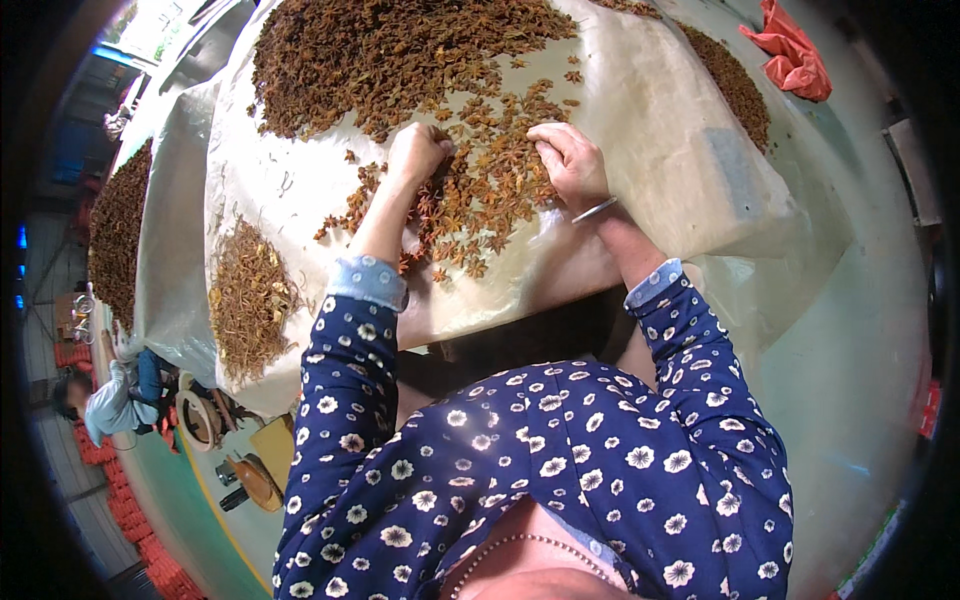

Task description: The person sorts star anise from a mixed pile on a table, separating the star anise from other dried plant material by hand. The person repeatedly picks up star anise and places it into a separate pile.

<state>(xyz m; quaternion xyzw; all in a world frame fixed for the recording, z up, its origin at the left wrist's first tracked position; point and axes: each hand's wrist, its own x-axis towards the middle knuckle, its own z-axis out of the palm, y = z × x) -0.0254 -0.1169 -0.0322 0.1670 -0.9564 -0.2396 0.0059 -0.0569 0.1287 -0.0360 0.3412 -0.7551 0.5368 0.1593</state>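
Note:
A large heap of brown star anise [375, 60] covers the far part of a table under pale plastic sheeting [660, 150]. Loose star anise [480, 187] lies spread nearer to me, between my two hands. My left hand [420, 152] rests at the left edge of this spread, fingers curled down; whether a piece is between them cannot be seen. On the right edge is my right hand [570, 161], its fingers bent and thumb close to them, a bangle on the wrist; its fingertips hide any small piece. A small pile of thin stalks [251, 300] lies at the left.
Further heaps of brown spice lie at the far left [120, 232] and far right [727, 82]. A red plastic bag [795, 56] is at the upper right. At the lower left another person [120, 397] sits near stacked red sacks [127, 495] and a round stool [255, 484].

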